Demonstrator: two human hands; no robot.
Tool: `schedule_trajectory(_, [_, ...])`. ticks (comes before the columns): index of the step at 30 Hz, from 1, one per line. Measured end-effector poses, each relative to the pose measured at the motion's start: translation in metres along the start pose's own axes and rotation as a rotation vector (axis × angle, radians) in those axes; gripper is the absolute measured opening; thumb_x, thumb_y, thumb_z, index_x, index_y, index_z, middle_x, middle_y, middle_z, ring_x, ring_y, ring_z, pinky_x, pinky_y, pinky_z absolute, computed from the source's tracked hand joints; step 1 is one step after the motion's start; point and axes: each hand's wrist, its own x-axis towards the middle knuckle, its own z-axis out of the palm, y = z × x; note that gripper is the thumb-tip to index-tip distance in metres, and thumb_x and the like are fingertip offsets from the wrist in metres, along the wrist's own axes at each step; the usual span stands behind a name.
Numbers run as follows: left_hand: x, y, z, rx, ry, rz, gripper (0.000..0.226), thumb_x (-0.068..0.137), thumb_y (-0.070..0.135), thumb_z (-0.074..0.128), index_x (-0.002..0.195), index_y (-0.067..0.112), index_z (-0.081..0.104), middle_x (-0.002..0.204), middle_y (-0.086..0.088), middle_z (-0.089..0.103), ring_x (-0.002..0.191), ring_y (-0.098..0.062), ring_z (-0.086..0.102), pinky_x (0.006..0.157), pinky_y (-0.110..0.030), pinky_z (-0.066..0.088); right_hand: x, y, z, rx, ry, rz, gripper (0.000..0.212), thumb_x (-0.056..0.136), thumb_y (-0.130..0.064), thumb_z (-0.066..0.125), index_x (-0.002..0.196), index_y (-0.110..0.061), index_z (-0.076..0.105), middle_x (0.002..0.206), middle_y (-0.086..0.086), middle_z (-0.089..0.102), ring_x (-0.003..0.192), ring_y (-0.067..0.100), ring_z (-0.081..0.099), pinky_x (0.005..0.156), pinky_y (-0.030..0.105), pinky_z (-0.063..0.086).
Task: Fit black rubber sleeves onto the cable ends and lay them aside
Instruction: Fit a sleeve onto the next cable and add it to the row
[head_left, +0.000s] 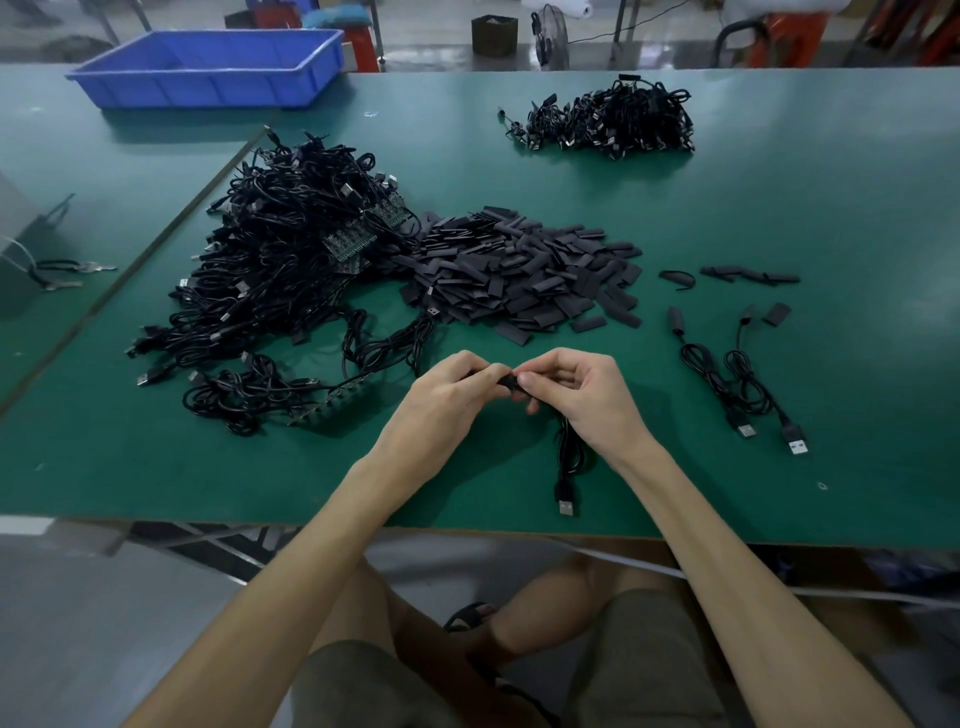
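Head view: left hand (448, 391) and right hand (577, 391) meet, pinching a black sleeve (508, 384).

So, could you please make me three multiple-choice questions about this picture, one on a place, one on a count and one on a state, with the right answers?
1. Where does the blue tray stand on the table?
A. at the far left
B. at the near right edge
C. between the hands

2. How many single cables lie to the right of the hands?
A. one
B. two
C. five

3. What are the left hand and the right hand doing?
A. lying flat on the table
B. both pinching a black piece between them
C. lifting the tray

Answers:
1 A: the tray sits far back on the left side.
2 B: two coiled cables lie side by side there.
3 B: the fingertips of both hands meet on the piece.
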Motion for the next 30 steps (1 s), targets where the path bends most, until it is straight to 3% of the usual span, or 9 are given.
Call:
schedule_trajectory(5, [-0.0004, -0.0039, 0.0019, -0.020, 0.004, -0.003, 0.024, 0.095, 0.004, 0.069, 0.118, 0.005, 0.073, 0.100, -0.008, 0.065, 0.083, -0.008, 0.054, 0.079, -0.007, 0.038, -0.0003, -0.0004, -0.0014, -0.015, -0.015, 0.006, 0.008, 0.092, -0.006, 0.076, 0.095, -0.014, 0.078, 0.082, 0.005, 0.079, 0.065, 0.016, 0.071, 0.071, 0.024, 0.057])
schedule_trajectory(10, [0.0008, -0.0055, 0.0038, -0.048, 0.044, -0.004, 0.024, 0.096, 0.008, 0.067, 0.119, 0.007, 0.073, 0.100, -0.006, 0.066, 0.083, -0.015, 0.062, 0.077, -0.019, 0.048, 0.0006, -0.0018, 0.0000, -0.003, 0.005, 0.010, 0.005, 0.093, -0.007, 0.075, 0.097, -0.011, 0.076, 0.084, 0.004, 0.080, 0.071, 0.016, 0.075, 0.074, 0.023, 0.058])
schedule_trajectory(16, [-0.0008, -0.0084, 0.0069, -0.018, 0.053, -0.004, 0.021, 0.095, 0.008, 0.070, 0.116, 0.006, 0.073, 0.098, -0.006, 0.065, 0.080, -0.005, 0.051, 0.074, -0.012, 0.042, 0.0005, 0.0003, 0.0022, -0.145, 0.009, -0.010, 0.005, 0.096, -0.015, 0.073, 0.091, -0.016, 0.075, 0.083, 0.003, 0.078, 0.077, 0.019, 0.076, 0.085, 0.034, 0.060])
schedule_trajectory(20, [0.0001, -0.0072, 0.0077, -0.013, 0.026, 0.011, 0.020, 0.096, 0.008, 0.068, 0.114, 0.002, 0.073, 0.095, -0.011, 0.063, 0.077, -0.021, 0.060, 0.069, -0.035, 0.055, 0.0013, 0.0008, 0.0015, -0.135, 0.000, -0.003, 0.005, 0.096, -0.012, 0.073, 0.091, -0.013, 0.074, 0.077, 0.001, 0.076, 0.073, 0.021, 0.074, 0.084, 0.034, 0.060])
schedule_trajectory(22, [0.0005, -0.0072, 0.0072, -0.018, 0.017, 0.018, 0.021, 0.096, 0.008, 0.066, 0.115, 0.002, 0.072, 0.095, -0.012, 0.063, 0.077, -0.025, 0.062, 0.069, -0.039, 0.056, 0.0015, 0.0016, 0.0008, -0.121, -0.001, 0.003, 0.005, 0.096, -0.012, 0.073, 0.091, -0.012, 0.074, 0.074, -0.001, 0.076, 0.071, 0.019, 0.073, 0.082, 0.029, 0.059])
schedule_trajectory(30, [-0.0005, -0.0104, 0.0085, -0.015, 0.029, 0.066, 0.019, 0.096, 0.007, 0.068, 0.114, 0.007, 0.071, 0.096, -0.006, 0.062, 0.081, -0.021, 0.058, 0.071, -0.035, 0.052, 0.0003, 0.0003, -0.0015, -0.066, -0.029, 0.001, 0.005, 0.096, -0.010, 0.073, 0.092, -0.009, 0.075, 0.078, 0.002, 0.078, 0.066, 0.017, 0.070, 0.073, 0.024, 0.057])
